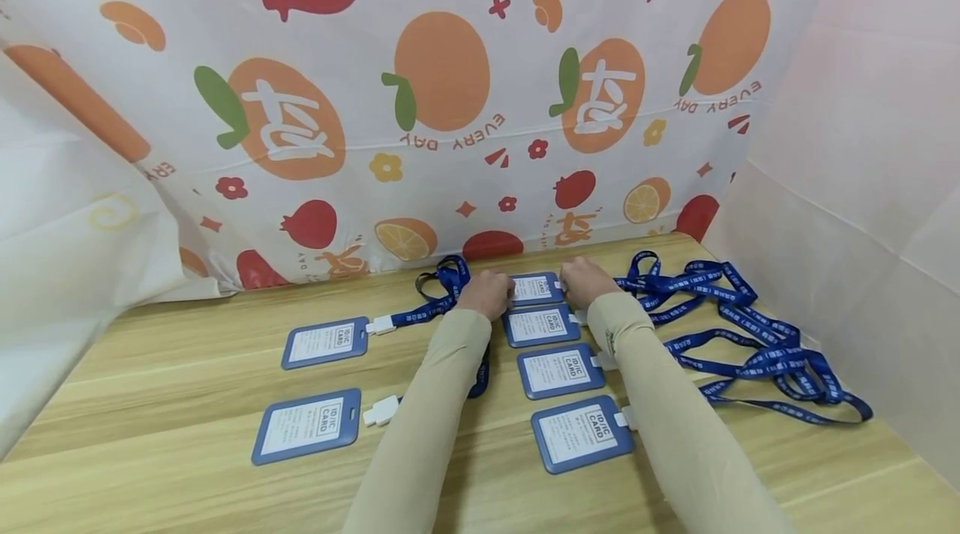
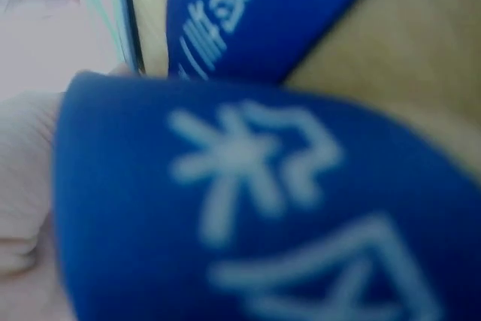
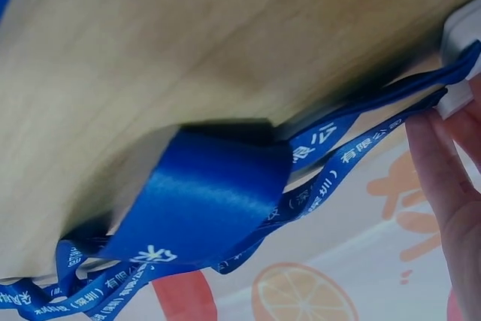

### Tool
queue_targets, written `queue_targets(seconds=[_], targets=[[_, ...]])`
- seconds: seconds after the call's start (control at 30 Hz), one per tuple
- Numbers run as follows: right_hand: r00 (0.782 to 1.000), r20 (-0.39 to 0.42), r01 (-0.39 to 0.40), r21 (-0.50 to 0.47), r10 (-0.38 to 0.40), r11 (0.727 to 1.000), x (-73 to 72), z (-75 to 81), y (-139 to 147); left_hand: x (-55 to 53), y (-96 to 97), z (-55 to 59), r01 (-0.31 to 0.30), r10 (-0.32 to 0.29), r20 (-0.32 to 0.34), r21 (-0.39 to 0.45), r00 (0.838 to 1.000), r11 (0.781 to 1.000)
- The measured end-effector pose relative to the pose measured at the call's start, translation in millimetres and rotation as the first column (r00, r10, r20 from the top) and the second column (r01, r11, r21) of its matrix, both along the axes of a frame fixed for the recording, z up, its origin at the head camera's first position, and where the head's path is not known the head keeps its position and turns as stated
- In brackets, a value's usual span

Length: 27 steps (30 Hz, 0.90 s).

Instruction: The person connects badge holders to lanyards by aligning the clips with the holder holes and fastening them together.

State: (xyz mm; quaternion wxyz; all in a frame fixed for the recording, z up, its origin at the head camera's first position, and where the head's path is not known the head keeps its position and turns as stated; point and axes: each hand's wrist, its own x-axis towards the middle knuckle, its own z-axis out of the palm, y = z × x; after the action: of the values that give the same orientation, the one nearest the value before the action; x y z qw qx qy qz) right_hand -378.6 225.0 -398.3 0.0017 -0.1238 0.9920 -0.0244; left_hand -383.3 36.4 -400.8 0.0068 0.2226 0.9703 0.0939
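Observation:
At the far end of the right-hand column lies a blue-framed ID card holder point(image 1: 536, 288). My left hand point(image 1: 486, 294) grips its left edge with curled fingers. On the holder's other side, my right hand point(image 1: 587, 280) pinches the white lanyard clip point(image 3: 458, 99) between thumb and fingers. From that clip a blue printed lanyard point(image 3: 323, 144) runs away across the table. Close in front of the left wrist camera, a blue lanyard point(image 2: 225, 201) covers most of the left hand point(image 2: 30, 186).
Several more card holders point(image 1: 561, 370) lie in the same column, their lanyards point(image 1: 780, 363) tangled at right. Two card holders point(image 1: 307, 426) lie to the left on the wooden table point(image 1: 187, 401), with a bunched lanyard point(image 1: 450, 280) behind. A fruit-print cloth point(image 1: 360, 101) hangs at the back.

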Motion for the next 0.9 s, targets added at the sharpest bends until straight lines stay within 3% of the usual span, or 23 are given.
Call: queue_targets(seconds=[0.23, 0.37, 0.53, 0.7, 0.8, 0.9], targets=[[1.000, -0.021, -0.017, -0.049, 0.016, 0.999, 1.4, -2.8, 2, 5.7, 3.2, 0.8, 0.002, -0.002, 0.002, -0.056, 1.000, 0.998], [1.000, -0.008, -0.002, -0.064, 0.002, 0.998, 2.8, -1.7, 3, 9.0, 2.8, 2.5, 0.014, -0.017, -0.034, -0.085, 0.999, 0.996], [0.999, -0.020, 0.043, -0.081, -0.045, 0.996, 4.5, 4.2, 4, 12.6, -0.8, 11.3, 0.034, -0.039, -0.078, -0.062, 0.996, 0.998], [0.998, -0.050, 0.040, -0.102, -0.046, 0.994, 6.8, 9.7, 3, 16.7, -4.4, 23.7, 0.054, -0.057, -0.098, -0.039, 0.994, 0.998], [0.997, -0.046, 0.048, -0.155, -0.056, 0.987, 9.2, 12.6, 1, 20.8, -7.5, 29.4, 0.068, -0.071, -0.107, -0.026, 0.992, 0.997], [0.996, -0.027, 0.078, -0.258, -0.088, 0.963, 14.4, 17.0, -1, 26.3, -11.0, 31.6, 0.081, -0.081, -0.120, 0.000, 0.989, 0.997]])
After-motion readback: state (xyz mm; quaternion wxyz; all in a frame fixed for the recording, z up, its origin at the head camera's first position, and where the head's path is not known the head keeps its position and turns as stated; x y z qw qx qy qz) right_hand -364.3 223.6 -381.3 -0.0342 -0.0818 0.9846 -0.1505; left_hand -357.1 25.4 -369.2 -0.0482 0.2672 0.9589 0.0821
